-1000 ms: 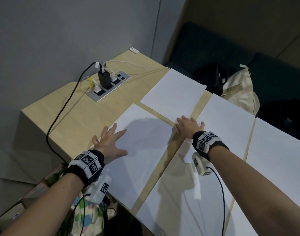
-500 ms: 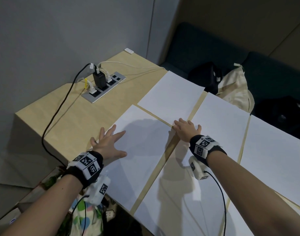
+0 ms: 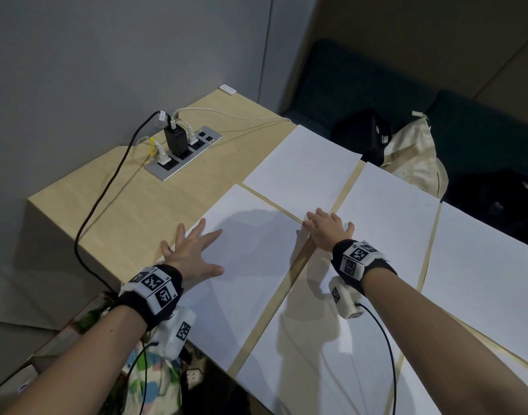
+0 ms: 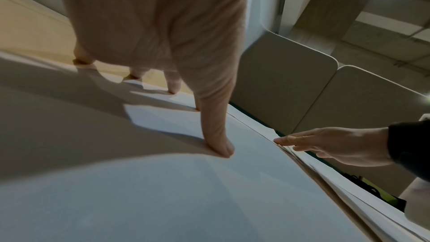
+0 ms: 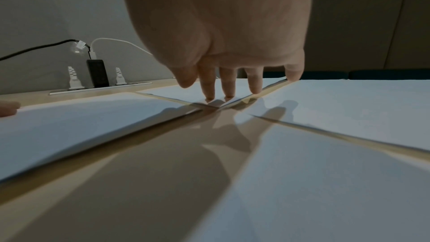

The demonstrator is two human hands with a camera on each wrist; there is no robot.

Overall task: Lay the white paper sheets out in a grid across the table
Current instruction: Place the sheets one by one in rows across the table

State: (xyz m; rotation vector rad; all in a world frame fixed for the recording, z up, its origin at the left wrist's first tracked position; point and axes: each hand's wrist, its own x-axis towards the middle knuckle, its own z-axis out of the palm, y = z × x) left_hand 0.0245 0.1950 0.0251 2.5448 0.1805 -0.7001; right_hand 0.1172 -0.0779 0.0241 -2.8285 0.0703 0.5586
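Several white paper sheets lie in rows on the light wooden table (image 3: 131,205), with thin strips of wood between them. My left hand (image 3: 193,250) lies flat with spread fingers on the left edge of the near-left sheet (image 3: 250,265). In the left wrist view its fingertips (image 4: 221,148) press that sheet (image 4: 186,190). My right hand (image 3: 328,227) rests with straight fingers at the spot where the corners of the sheets meet. In the right wrist view its fingertips (image 5: 209,97) touch the near corner of the far-left sheet (image 5: 177,93). The far-left sheet (image 3: 304,166) lies beyond both hands.
A power strip (image 3: 183,154) with a black adapter, white plugs and cables sits set into the table at the far left. A black cable (image 3: 98,199) hangs over the left edge. Dark bags (image 3: 364,136) and a cream cloth bag (image 3: 415,157) lie on a dark sofa behind the table.
Both hands stay flat on the sheets in nearly the same places. The head view has shifted slightly, and more sheets show at the right.
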